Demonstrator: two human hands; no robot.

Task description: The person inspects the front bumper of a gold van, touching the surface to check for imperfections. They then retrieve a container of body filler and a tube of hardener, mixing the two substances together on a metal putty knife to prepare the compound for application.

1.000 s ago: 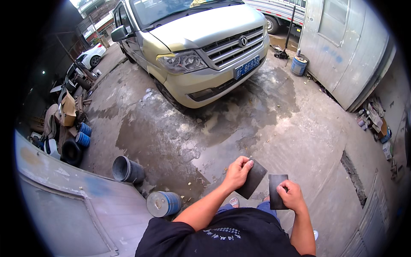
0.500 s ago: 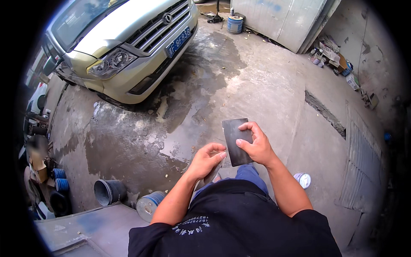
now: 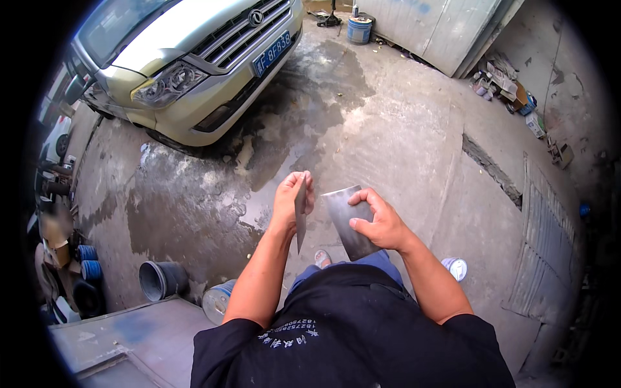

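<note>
My right hand (image 3: 387,225) grips a thin, dark grey rectangular sheet (image 3: 344,226), thumb and forefinger pressed on its face. The sheet looks smooth and bows a little. My left hand (image 3: 286,202) is closed on a second thin grey sheet (image 3: 300,223), turned nearly edge-on so that most of its face is hidden. Both sheets are held up in front of my waist, with a gap between them. Whether they are metal, plastic or something else I cannot tell.
A pale van (image 3: 174,97) stands ahead on the left, beside wet patches on the concrete floor (image 3: 401,149). A black bucket (image 3: 162,280) and a drum (image 3: 220,301) sit near my left arm, a white can (image 3: 456,268) to my right. Clutter (image 3: 508,90) lines the right wall.
My left hand has moved up and away from the right hand, turning its sheet upright and edge-on. My right hand has tilted its sheet, which looks lighter and more bowed.
</note>
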